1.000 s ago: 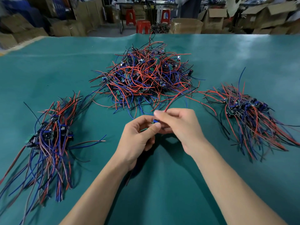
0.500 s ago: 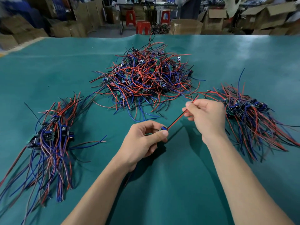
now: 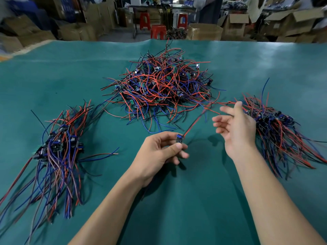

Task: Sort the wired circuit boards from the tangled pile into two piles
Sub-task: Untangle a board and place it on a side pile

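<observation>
A tangled pile of small circuit boards with red, blue and black wires lies at the middle of the teal table. One sorted pile lies at the left, another sorted pile at the right. My left hand pinches a small blue circuit board between thumb and fingers; its red wire runs up and to the right. My right hand hovers beside the right pile with fingers spread and holds nothing.
Beyond the table's far edge stand cardboard boxes and red stools, with more boxes at both sides of the room. Bare teal surface lies around my forearms at the near side.
My right hand slid out along the red wire to the right, then let it go and spread its fingers. My left hand kept hold of the board and stayed nearly in place.
</observation>
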### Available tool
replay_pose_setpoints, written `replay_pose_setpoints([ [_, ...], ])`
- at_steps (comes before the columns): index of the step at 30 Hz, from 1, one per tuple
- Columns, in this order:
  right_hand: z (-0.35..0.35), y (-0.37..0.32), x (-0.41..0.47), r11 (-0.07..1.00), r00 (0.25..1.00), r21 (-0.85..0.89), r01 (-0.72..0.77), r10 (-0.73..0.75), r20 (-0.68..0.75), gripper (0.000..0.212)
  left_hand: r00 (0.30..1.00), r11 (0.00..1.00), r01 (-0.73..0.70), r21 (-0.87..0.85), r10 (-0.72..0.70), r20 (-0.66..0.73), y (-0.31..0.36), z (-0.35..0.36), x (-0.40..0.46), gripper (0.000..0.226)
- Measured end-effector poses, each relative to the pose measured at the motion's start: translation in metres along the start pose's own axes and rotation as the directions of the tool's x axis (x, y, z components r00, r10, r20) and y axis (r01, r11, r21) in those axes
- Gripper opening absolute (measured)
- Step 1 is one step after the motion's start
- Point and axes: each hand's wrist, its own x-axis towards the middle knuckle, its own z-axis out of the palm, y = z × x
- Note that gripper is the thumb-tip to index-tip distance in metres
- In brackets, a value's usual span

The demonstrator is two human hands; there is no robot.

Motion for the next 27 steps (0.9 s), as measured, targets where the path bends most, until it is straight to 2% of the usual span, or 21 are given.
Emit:
replay_pose_setpoints([
  [1,0.001,0.000,-0.003,0.998,0.997,-0.009,-0.063,0.063,0.042,0.048,1.000,0.998,-0.002,-0.057,0.001,-0.025,0.000,0.000,0.001,0.017],
  [3,0.008,0.005,-0.014,0.988,0.982,-0.145,-0.052,0.077,0.175,0.048,0.996,0.992,-0.024,-0.122,0.013,-0.083,-0.001,0.001,0.003,0.020],
  [5,0.020,0.012,-0.032,0.955,0.927,-0.286,0.077,0.037,0.373,0.043,0.989,0.989,-0.064,-0.134,0.045,-0.143,-0.001,-0.001,0.003,0.022],
  [7,0.030,0.017,-0.047,0.905,0.827,-0.358,0.229,0.013,0.563,0.040,0.979,0.990,-0.094,-0.107,0.072,-0.192,0.000,-0.004,0.004,0.021],
  [9,0.034,0.021,-0.055,0.853,0.767,-0.377,0.362,-0.042,0.641,0.031,0.970,0.994,-0.092,-0.056,0.077,-0.232,0.001,-0.007,0.004,0.017],
  [10,0.035,0.022,-0.057,0.845,0.766,-0.367,0.390,-0.076,0.638,0.028,0.966,0.996,-0.084,-0.033,0.073,-0.248,0.001,-0.008,0.004,0.016],
  [13,0.032,0.020,-0.058,0.894,0.776,-0.280,0.350,-0.109,0.622,0.021,0.966,0.998,-0.051,0.026,0.056,-0.251,0.000,-0.007,0.003,0.012],
  [15,0.030,0.016,-0.057,0.889,0.746,-0.260,0.377,-0.125,0.655,0.016,0.976,0.998,-0.037,0.046,0.046,-0.215,0.001,-0.005,0.003,0.004],
  [18,0.027,0.011,-0.053,0.900,0.743,-0.235,0.367,-0.132,0.656,0.014,0.992,0.999,-0.009,0.046,0.015,-0.129,0.004,-0.004,0.001,0.011],
  [20,0.026,0.008,-0.049,0.946,0.785,-0.170,0.278,-0.122,0.607,0.010,0.998,0.998,0.022,0.063,-0.019,-0.059,0.006,-0.004,-0.001,0.017],
  [24,0.021,0.004,-0.037,0.995,0.921,-0.077,0.062,-0.027,0.388,0.012,0.993,0.984,0.060,0.167,-0.076,0.092,0.010,-0.004,-0.004,0.022],
  [27,0.015,0.001,-0.028,1.000,0.970,0.009,-0.026,0.023,0.242,0.012,0.983,0.963,0.062,0.263,-0.104,0.148,0.013,-0.002,-0.006,0.022],
])
